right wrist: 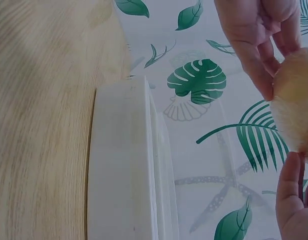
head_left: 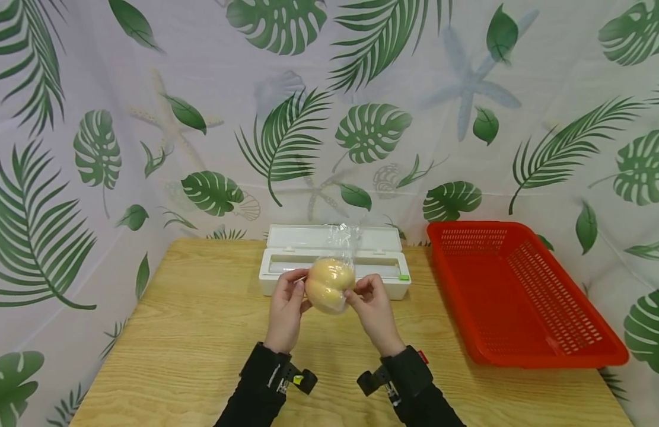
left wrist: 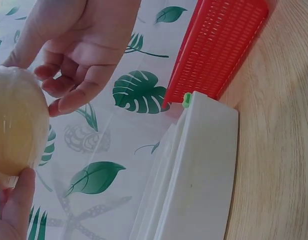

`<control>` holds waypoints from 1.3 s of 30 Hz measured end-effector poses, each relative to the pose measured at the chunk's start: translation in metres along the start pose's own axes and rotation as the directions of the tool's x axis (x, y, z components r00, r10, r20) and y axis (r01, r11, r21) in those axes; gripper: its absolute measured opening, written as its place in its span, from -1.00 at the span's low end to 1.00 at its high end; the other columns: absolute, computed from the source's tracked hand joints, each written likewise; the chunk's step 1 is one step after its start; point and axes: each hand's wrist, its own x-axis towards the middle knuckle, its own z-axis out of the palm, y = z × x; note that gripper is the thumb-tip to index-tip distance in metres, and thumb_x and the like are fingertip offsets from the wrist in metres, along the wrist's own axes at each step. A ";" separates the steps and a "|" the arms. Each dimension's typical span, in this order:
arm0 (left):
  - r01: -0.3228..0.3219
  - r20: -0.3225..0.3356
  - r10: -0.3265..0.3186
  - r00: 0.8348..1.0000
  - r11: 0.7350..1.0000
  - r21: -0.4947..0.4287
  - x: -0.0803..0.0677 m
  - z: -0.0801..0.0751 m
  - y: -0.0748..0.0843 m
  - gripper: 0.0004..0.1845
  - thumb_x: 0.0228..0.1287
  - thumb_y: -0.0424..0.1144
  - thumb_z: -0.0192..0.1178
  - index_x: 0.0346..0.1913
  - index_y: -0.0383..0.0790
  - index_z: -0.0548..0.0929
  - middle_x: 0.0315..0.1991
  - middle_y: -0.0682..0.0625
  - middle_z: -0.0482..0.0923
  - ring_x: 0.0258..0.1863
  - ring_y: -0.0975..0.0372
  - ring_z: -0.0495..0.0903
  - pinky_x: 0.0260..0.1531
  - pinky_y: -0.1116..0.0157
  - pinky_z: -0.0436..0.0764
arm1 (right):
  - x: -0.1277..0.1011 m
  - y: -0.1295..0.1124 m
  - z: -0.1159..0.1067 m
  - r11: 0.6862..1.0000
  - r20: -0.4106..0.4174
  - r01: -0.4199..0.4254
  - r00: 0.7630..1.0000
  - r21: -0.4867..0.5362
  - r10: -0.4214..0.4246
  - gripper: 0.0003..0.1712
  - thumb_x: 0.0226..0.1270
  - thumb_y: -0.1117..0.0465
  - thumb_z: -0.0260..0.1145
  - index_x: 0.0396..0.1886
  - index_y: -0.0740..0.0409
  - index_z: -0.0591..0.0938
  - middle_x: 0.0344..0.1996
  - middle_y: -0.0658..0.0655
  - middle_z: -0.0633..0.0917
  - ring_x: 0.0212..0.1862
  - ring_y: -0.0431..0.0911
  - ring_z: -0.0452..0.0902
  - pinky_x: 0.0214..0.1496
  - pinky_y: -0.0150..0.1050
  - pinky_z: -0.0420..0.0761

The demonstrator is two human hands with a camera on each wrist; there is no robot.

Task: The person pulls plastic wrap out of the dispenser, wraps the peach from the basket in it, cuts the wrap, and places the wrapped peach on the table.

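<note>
Desk [head_left: 201, 344]: red basket [head_left: 521, 296] right, empty. White film box [head_left: 334, 267] behind hands, lid open. Bun [head_left: 330, 284] held above desk, film [head_left: 342, 237] loosely round it, tail sticking up: wrapping unfinished. Left hand [head_left: 286, 308], right hand [head_left: 373, 309]: fingers pinch bun.

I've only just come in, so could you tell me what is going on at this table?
A person holds a round yellowish bun-like item wrapped in clear film above a wooden table, the left hand and right hand gripping it from either side. Loose film sticks up from its top. Just behind the hands sits a white cling-film dispenser box with its lid open, and a red plastic basket lies to the right.
</note>
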 end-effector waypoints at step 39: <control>0.248 0.243 -0.186 0.952 0.934 -0.258 -0.002 0.004 0.001 -0.39 0.11 -0.09 0.13 0.19 -0.18 0.18 0.00 -0.07 0.30 -0.04 0.16 0.36 -0.06 0.11 0.38 | -0.012 0.005 0.000 0.999 0.225 -0.019 0.974 0.043 0.009 -0.57 0.24 0.46 -0.01 0.11 0.31 0.18 0.04 0.26 0.35 0.09 0.00 0.20 0.03 -0.16 0.29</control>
